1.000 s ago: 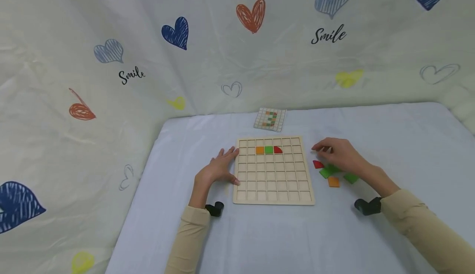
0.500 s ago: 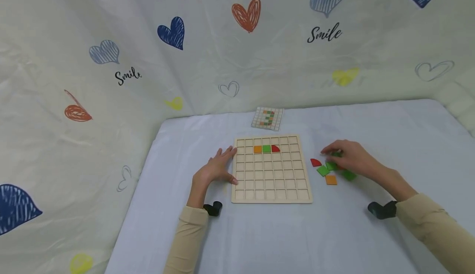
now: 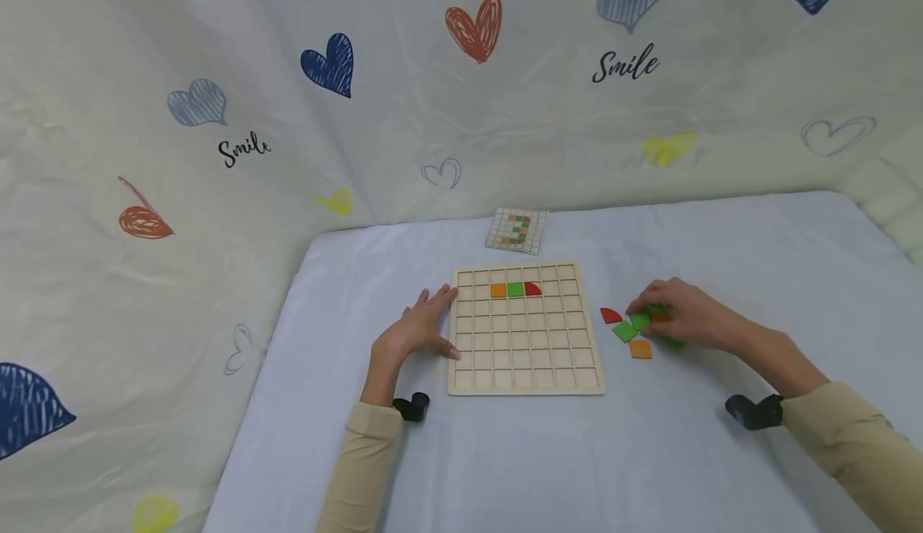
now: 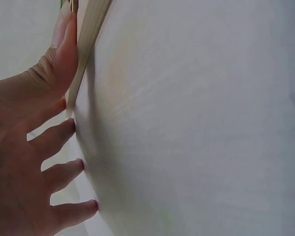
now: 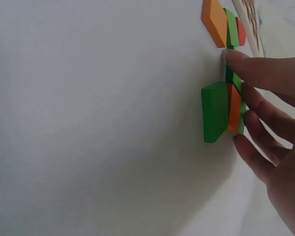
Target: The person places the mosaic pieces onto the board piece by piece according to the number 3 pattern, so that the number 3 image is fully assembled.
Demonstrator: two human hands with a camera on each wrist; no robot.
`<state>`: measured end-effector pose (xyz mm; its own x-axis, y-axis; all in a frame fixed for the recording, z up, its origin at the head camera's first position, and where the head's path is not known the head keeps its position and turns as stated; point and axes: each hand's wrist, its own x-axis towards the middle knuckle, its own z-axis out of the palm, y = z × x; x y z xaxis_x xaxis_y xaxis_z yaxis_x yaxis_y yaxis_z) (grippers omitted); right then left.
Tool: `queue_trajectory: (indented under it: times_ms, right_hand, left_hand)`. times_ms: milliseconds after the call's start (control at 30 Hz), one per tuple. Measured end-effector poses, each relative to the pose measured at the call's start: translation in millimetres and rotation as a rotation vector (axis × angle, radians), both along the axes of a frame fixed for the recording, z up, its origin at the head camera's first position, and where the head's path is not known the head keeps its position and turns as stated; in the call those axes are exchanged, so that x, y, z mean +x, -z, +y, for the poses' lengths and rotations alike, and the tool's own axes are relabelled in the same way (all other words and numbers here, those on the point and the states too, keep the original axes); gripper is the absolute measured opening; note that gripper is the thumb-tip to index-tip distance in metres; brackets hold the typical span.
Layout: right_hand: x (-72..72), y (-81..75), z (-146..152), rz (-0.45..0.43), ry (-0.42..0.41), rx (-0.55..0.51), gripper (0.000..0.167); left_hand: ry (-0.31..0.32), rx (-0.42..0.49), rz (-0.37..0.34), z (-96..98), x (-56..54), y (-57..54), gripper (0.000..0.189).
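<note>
A wooden grid board (image 3: 525, 357) lies flat on the white cloth. One row of it holds an orange square tile (image 3: 498, 290), a green square tile (image 3: 515, 289) and a red quarter-round tile (image 3: 533, 288), side by side. My left hand (image 3: 418, 329) rests against the board's left edge, thumb and fingers spread. To the board's right, my right hand (image 3: 685, 312) has thumb and forefinger at opposite edges of a green tile (image 3: 639, 321), pinching it among the loose pieces. Beneath that palm, an orange tile (image 3: 659, 318) and another green tile (image 5: 216, 113) are partly covered.
Beside the right hand lie a loose red quarter-round piece (image 3: 610, 316), a green square piece (image 3: 625, 331) and an orange square piece (image 3: 640, 349). Behind the board is a pattern card (image 3: 517, 231) with a coloured grid figure. A heart-printed curtain (image 3: 404, 116) hangs at the back.
My right hand has drawn back from beside the board's right edge and lowered onto the loose tiles, its fingertips closing on a green one. The left hand keeps its place on the board.
</note>
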<state>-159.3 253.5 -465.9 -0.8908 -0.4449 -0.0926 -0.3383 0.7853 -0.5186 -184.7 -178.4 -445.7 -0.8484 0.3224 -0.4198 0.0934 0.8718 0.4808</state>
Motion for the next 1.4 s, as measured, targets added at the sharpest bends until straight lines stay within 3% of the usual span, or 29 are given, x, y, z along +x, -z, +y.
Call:
queue_trajectory:
  times_ms: [133, 400, 667, 933, 1400]
  right_hand:
    - [-1.5, 1.5, -1, 0.001, 0.007, -0.001, 0.025]
    - [0.8, 1.4, -4, 0.006, 0.123, -0.044, 0.017]
    - [0.2, -6.2, -13, 0.073, 0.107, -0.110, 0.023]
    - [-5.3, -9.9, -30, -0.015, 0.165, -0.170, 0.020]
    - [-15.3, -8.5, -59, -0.040, 0.140, -0.238, 0.030]
  left_hand:
    - [-0.001, 0.007, -0.002, -1.0, 0.1, 0.8, 0.115]
    - [0.025, -0.022, -0.003, 0.2, -1.4, 3.5, 0.115]
    - [0.019, -0.047, -0.016, 0.4, -0.6, 1.8, 0.116]
    - [0.024, -0.046, -0.016, 0.0, -1.7, 1.9, 0.115]
    - [0.018, -0.045, -0.016, -0.3, -0.6, -0.5, 0.116]
